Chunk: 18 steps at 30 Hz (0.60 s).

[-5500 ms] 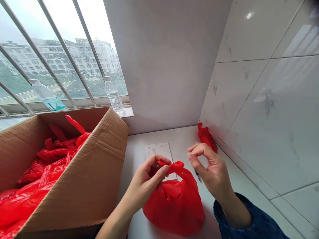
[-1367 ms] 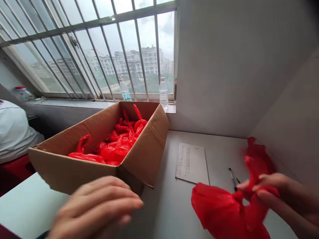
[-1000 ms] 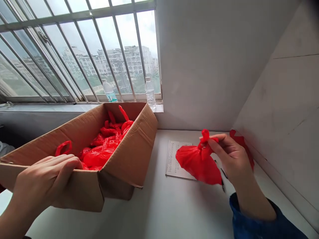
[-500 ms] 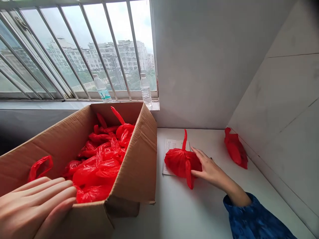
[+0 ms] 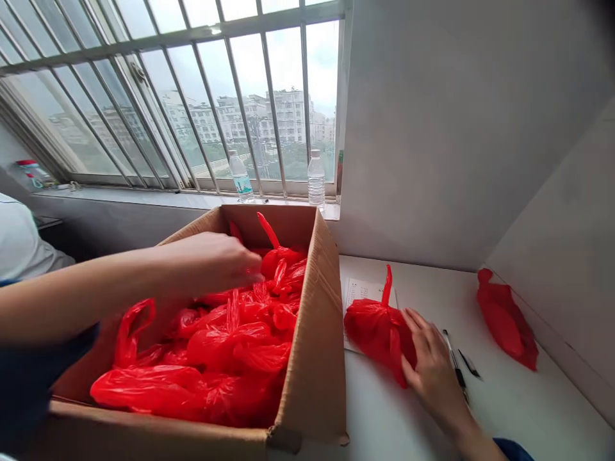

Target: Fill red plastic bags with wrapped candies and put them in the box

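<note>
My left hand (image 5: 228, 259) reaches over the cardboard box (image 5: 319, 320), smeared by motion, its fingers bent downward. Below and around it lie several knotted red plastic bags (image 5: 230, 342) that fill the box. Whether the fingers touch a bag is unclear. On the white table, right of the box, a tied red plastic bag (image 5: 372, 326) rests partly over a printed sheet (image 5: 358, 291). My right hand (image 5: 430, 358) lies against that bag's right side, thumb and fingers spread and touching it. What the bag contains is hidden.
A black pen (image 5: 456, 368) and a small dark cutter-like piece (image 5: 469, 363) lie right of my right hand. Another red bag (image 5: 507, 320) sits by the wall. Two clear bottles (image 5: 316, 179) stand on the sill. At far left, white clothing (image 5: 19, 237) shows.
My left hand has moved from the box's near edge to above the bags inside. The view has shifted left, uncovering the pen. My right hand stays at the table bag.
</note>
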Each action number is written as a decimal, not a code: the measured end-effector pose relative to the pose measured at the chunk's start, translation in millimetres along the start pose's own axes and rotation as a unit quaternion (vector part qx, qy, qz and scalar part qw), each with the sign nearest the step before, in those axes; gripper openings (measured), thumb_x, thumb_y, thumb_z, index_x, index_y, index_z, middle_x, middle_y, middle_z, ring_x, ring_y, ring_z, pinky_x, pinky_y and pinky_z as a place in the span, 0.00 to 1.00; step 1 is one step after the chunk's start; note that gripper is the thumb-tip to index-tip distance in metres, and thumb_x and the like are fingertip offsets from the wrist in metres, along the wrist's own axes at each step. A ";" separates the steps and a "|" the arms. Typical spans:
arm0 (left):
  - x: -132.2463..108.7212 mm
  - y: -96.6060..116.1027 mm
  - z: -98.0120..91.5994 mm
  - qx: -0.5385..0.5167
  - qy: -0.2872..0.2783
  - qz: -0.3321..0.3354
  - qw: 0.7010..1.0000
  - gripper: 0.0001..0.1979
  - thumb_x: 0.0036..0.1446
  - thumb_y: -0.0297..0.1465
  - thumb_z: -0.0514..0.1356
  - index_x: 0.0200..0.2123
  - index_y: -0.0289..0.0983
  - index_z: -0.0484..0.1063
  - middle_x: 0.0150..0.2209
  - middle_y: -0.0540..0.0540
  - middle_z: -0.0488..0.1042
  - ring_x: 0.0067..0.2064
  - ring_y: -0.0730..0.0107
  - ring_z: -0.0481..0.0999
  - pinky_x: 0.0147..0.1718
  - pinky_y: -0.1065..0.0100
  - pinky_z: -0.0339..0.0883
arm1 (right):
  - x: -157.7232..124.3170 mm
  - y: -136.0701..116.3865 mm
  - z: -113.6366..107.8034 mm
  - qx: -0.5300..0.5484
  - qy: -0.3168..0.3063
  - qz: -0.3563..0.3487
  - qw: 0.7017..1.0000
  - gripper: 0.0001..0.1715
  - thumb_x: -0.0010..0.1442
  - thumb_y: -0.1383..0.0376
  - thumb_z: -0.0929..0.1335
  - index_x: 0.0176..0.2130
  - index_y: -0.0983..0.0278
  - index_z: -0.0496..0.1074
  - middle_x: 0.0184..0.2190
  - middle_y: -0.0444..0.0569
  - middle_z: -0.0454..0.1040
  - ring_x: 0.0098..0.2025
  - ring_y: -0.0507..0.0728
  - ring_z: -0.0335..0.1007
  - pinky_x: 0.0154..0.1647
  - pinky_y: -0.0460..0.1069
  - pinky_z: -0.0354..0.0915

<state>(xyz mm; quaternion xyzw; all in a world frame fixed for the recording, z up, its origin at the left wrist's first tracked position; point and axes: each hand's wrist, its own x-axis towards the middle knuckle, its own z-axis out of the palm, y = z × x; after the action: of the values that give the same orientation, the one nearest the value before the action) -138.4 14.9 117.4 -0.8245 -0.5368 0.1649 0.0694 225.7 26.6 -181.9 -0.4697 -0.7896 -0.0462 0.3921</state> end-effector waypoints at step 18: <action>122.6 -74.9 44.0 0.001 0.122 -0.117 0.986 0.16 0.67 0.38 0.52 0.50 0.40 0.74 0.53 0.42 0.76 0.53 0.54 0.77 0.45 0.64 0.69 | -19.9 20.1 13.1 -0.029 0.078 -0.251 0.964 0.16 0.64 0.71 0.61 0.48 0.60 0.72 0.32 0.44 0.81 0.31 0.56 0.79 0.38 0.53 0.68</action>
<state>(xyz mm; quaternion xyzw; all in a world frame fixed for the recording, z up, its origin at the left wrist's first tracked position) -173.0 154.6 73.9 -0.7698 -0.6169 0.0544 0.1544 238.8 29.4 -210.1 -0.2622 -0.8478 -0.2024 0.4141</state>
